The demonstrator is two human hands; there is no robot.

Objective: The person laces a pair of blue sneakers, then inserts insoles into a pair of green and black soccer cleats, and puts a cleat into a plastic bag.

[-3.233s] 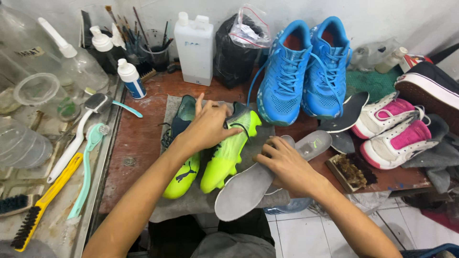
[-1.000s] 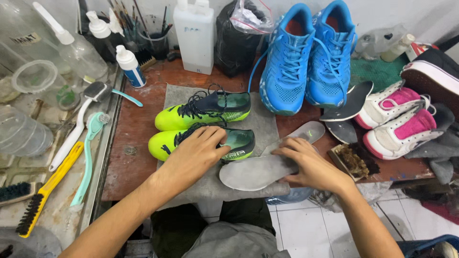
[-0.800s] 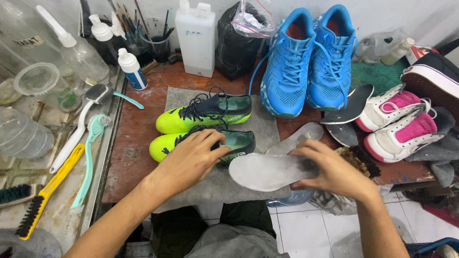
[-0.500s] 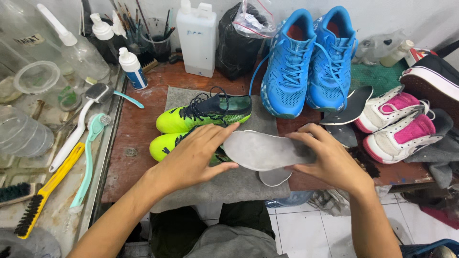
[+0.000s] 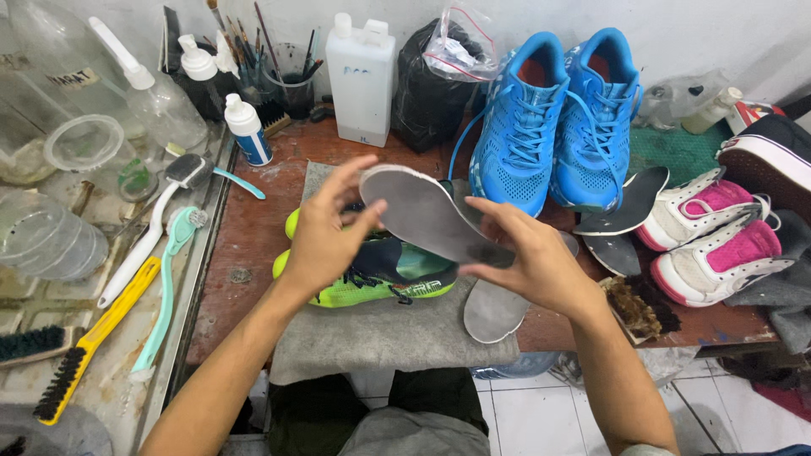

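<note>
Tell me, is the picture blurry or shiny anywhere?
Head view: mostly sharp and evenly lit; the left hand and right hand holding the grey insole look a little soft; the clear bottles at the left catch pale glare; the table edges bend slightly near the corners.

White wall [image 5: 718, 34], brown wooden table [image 5: 253, 228], white tiled floor [image 5: 541, 414]

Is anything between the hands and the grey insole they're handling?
Nothing visible. The left hand grips one end of the grey insole and the right hand grips the other, holding it in the air above the green shoes on the grey towel.
</note>
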